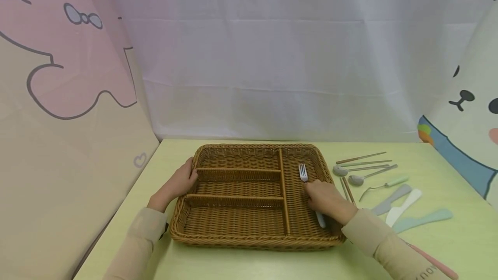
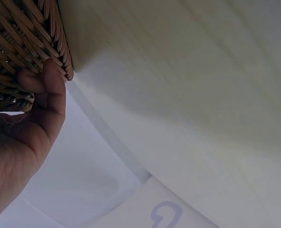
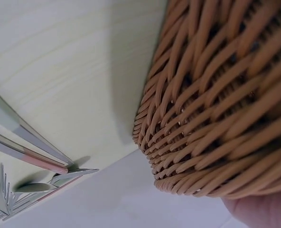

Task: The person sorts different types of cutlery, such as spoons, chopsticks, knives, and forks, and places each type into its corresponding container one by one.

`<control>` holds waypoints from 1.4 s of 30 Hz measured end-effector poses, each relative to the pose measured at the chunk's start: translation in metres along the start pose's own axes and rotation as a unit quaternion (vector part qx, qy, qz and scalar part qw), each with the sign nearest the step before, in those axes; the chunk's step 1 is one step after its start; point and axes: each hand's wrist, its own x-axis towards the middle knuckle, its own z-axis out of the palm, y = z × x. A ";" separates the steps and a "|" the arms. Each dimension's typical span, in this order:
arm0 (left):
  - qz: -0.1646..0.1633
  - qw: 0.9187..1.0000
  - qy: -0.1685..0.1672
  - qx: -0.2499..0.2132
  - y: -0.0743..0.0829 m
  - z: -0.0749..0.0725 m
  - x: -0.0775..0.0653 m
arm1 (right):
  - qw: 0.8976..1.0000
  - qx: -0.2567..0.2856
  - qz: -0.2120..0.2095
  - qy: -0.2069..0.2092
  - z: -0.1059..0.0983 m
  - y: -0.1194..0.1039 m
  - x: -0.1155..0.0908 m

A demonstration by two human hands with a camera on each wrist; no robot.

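Observation:
A brown woven basket (image 1: 253,242) with wooden dividers lies on the table, with three compartments on its left and one long one on its right. My left hand (image 1: 180,182) grips the basket's left rim near the back corner, its fingers curled against the outer weave (image 2: 22,38) in the left wrist view. Inside the long right compartment, my right hand (image 1: 327,200) holds a fork (image 1: 303,173) around its middle. The tines point to the back and the pale handle end (image 1: 320,219) shows below the hand. In the right wrist view the basket wall (image 3: 202,118) hides most of that hand.
Right of the basket lie chopsticks (image 1: 359,157), spoons (image 1: 355,180), a green-handled utensil (image 1: 397,181) and several knives in grey (image 1: 393,198), white (image 1: 404,206) and mint (image 1: 424,219). A pink handle (image 1: 433,261) lies nearer the front, partly behind the right sleeve. Cloth curtains (image 1: 253,55) enclose the table.

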 end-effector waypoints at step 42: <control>0.001 0.999 0.034 -0.012 -0.001 0.008 -0.001 | 0.989 0.047 0.125 0.068 -0.036 0.055 -0.031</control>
